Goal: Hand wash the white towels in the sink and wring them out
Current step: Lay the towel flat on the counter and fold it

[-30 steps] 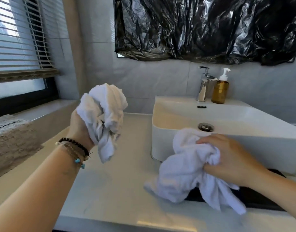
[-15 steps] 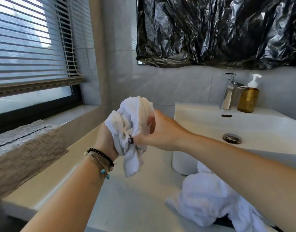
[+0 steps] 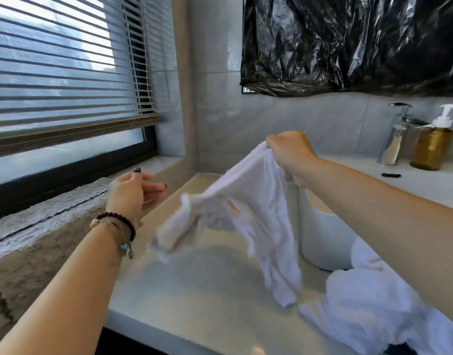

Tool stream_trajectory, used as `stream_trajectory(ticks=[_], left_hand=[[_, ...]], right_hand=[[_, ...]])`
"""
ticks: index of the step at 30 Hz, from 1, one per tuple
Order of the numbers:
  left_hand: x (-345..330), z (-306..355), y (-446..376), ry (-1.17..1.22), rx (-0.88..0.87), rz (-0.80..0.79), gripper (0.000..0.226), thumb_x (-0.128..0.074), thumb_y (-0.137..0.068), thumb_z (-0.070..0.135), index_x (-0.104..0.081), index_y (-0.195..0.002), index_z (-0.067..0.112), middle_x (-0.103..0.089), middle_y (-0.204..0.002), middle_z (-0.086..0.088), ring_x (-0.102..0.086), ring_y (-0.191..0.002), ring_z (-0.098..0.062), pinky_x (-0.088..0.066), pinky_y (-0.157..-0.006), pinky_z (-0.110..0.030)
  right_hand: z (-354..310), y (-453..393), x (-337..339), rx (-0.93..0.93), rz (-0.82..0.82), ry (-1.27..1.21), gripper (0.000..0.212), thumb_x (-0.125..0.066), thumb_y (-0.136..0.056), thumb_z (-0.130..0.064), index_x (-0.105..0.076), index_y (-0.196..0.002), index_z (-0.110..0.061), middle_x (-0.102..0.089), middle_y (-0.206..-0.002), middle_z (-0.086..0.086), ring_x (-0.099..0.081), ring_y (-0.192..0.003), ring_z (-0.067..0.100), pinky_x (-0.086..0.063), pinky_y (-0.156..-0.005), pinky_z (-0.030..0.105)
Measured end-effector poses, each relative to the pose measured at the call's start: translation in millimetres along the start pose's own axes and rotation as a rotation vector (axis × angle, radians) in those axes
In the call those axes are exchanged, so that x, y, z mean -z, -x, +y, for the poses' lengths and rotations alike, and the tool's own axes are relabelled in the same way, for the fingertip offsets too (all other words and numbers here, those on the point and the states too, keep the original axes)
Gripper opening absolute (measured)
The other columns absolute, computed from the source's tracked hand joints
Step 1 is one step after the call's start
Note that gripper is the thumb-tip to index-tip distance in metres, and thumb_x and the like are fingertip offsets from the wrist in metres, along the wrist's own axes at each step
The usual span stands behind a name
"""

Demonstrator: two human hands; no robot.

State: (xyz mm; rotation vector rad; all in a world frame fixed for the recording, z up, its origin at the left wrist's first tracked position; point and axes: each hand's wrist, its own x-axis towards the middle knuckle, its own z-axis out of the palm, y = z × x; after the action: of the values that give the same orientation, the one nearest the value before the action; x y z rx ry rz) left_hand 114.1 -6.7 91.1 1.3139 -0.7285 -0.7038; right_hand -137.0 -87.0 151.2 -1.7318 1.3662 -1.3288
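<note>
Nearest, bottom right: second white towel (image 3: 379, 311) heaped on the pale countertop (image 3: 194, 298) at the foot of the basin, untouched, partly under the right forearm.

Next out, over the counter: small white towel (image 3: 248, 213) no longer a tight wad in the left hand as half a second ago, now hanging open and blurred with motion. One corner pinched high in the right hand (image 3: 289, 152), fingers closed tight on the cloth; the rest trailing down and to the left, lower end just above the counter, well clear of the basin. Taken over completely from the other hand in that half second.

Left hand (image 3: 133, 193) now empty, fingers spread and loosely curled, just apart from the loose left edge of the towel. Beaded bracelets (image 3: 117, 224) at that wrist. Likely poised to catch the free edge.

Meaning for the task, as a judgement: looks like shaking out a towel already wrung, or opening it before washing; wetness not readable from the blurred cloth. Either way, one towel in the air, one waiting on the counter, neither in the sink.

Farther right: white vessel sink (image 3: 320, 242), wall just behind the hanging cloth, bowl mostly hidden. Beyond it, chrome faucet (image 3: 396, 134), no water visible, and amber soap dispenser (image 3: 432, 144) beside it.

Farthest: window blinds (image 3: 66, 73) at left, black plastic sheeting (image 3: 348, 42) on the wall above.
</note>
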Motion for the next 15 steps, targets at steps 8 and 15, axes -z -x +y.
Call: stream_trajectory(ticks=[8,15], left_hand=[[-45,-56,37,-0.532,-0.232,-0.487,0.04,-0.077,-0.082,0.034,-0.058,-0.116,0.023,-0.066,-0.108,0.008,-0.063,-0.1,-0.011,-0.05,-0.081,-0.025],[-77,-84,22,-0.622,-0.414,-0.356,0.013,-0.05,-0.099,0.017,-0.056,-0.088,0.019,-0.062,-0.085,0.002,-0.056,-0.08,-0.019,-0.041,-0.065,-0.029]], right_hand=[[4,6,-37,0.069,-0.188,-0.05,0.018,-0.042,-0.091,-0.011,-0.06,-0.089,-0.008,-0.053,-0.081,0.002,-0.045,-0.075,0.016,-0.037,-0.065,0.028],[6,-8,-7,0.32,-0.393,0.341,0.038,-0.076,-0.077,-0.044,-0.065,-0.105,-0.02,-0.059,-0.104,-0.009,-0.052,-0.098,0.005,-0.041,-0.08,0.023]])
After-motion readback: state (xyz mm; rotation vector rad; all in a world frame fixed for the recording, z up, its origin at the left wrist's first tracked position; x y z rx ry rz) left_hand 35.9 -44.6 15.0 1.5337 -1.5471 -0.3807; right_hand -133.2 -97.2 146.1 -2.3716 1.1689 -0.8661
